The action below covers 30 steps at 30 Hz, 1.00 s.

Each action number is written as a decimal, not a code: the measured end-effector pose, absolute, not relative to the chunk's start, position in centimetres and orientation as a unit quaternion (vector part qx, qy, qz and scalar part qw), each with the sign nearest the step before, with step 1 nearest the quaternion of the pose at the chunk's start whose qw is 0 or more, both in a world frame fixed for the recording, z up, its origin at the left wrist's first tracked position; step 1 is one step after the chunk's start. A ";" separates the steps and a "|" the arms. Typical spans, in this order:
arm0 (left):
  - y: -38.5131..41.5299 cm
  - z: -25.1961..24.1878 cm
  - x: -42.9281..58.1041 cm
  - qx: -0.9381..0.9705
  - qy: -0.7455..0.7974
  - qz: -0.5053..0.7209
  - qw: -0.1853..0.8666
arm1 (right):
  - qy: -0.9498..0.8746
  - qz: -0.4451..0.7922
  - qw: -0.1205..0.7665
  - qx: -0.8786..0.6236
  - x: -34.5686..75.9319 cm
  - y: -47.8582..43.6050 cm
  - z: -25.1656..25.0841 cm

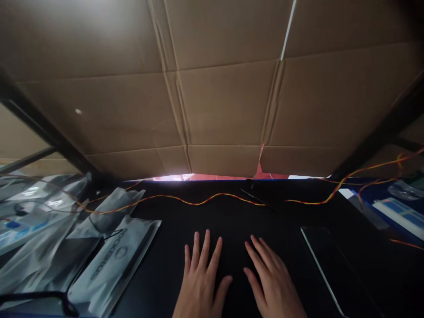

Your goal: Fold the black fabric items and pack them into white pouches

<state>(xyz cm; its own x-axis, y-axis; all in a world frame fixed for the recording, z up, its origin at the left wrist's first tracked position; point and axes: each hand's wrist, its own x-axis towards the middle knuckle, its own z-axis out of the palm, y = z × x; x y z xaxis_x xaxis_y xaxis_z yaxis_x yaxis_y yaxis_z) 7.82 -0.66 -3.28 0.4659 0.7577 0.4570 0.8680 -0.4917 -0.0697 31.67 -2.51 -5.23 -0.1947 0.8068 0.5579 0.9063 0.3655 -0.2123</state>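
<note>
Ahead of me a brown cardboard sheet (225, 101) fills the upper frame, blocking my view, with dark metal bars (43, 123) slanting along both sides. A red-and-yellow wire (195, 204) crosses the far part of the black bench (232, 218), beyond the fingertips, and a thin dark stick (256, 198) lies by it near upper centre. Clear plastic bags (43, 269) crowd the lower left, and a black curved strip (36, 295) cuts across that corner. At the right edge I see a white-and-blue box (399, 216).

On the frosted bag (115, 260) at lower left I read "OCKBROS", its first letter unclear to me, with a round emblem beside it; the bag's long axis climbs toward the upper right.

The phone (331, 260) lies at lower right, its long axis running from mid-frame down toward the bottom right corner. My left hand (200, 280), palm down at bottom centre, has its fingers fanned; my right hand (276, 280), also palm down, keeps its fingers closer, thumb apart. I cannot tell whether either presses on the bench.
</note>
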 end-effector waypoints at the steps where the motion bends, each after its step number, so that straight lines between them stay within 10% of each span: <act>1: -0.6 -3.9 8.5 -0.837 -0.491 -0.187 0.154 | -0.767 -0.084 0.301 -0.560 31.5 -2.5 -5.2; 30: 2.0 -0.8 0.7 -0.804 -0.541 -0.246 0.010 | -0.761 -0.087 0.234 -0.598 30.0 -2.9 -6.0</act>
<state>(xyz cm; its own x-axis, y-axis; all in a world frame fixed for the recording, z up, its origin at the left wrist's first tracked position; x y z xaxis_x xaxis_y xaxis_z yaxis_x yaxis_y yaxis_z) 0.68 2.01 -0.78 0.2936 0.8654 0.4061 0.8750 -0.4144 0.2504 30.03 -2.95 -5.99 -0.1748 0.8700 0.4610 0.9516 0.2696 -0.1479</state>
